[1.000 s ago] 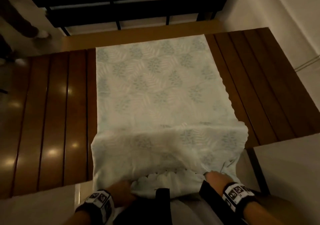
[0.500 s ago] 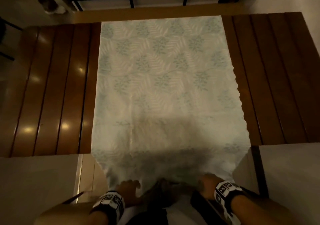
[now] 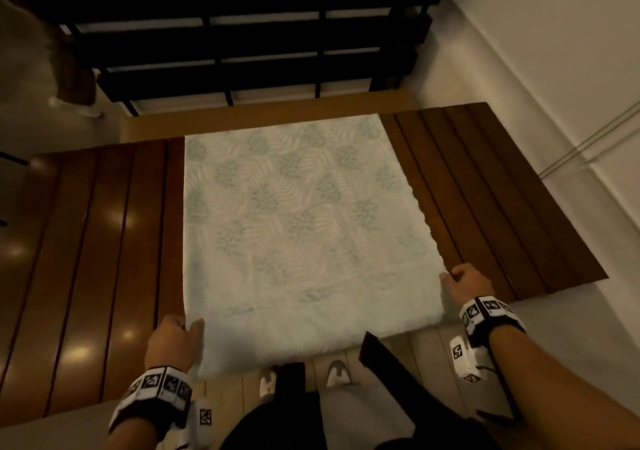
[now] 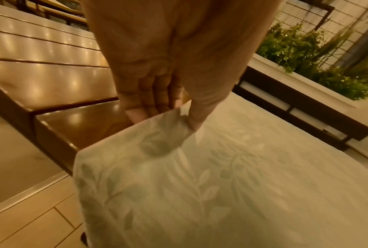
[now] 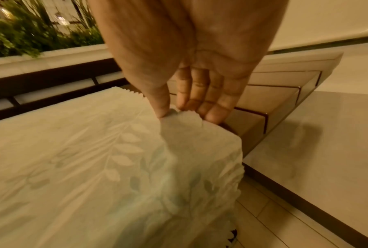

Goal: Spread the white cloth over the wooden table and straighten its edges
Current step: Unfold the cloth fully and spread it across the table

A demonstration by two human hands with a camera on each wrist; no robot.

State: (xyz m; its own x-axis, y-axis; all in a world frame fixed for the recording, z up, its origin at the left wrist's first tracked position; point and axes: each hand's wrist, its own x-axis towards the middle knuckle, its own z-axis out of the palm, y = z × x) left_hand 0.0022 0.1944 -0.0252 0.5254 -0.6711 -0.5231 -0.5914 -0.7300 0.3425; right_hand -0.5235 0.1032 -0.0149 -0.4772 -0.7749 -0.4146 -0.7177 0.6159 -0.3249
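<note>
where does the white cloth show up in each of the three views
Head: the white cloth lies down the middle of the picture, between bare planks of the wooden table.
Left wrist: it fills the lower right, its edge pinched by the left hand.
Right wrist: it fills the lower left, its scalloped edge pinched by the right hand.
Shared landmark: the table's near edge, where the cloth drops over.

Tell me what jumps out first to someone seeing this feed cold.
The white cloth, printed with pale leaves, runs as a strip down the middle of the dark wooden table, bare glossy slats showing on both sides. The left hand and right hand each pinch a side edge of it near the table's near edge, where the cloth hangs over. A black slatted bench stands beyond the far edge.
</note>
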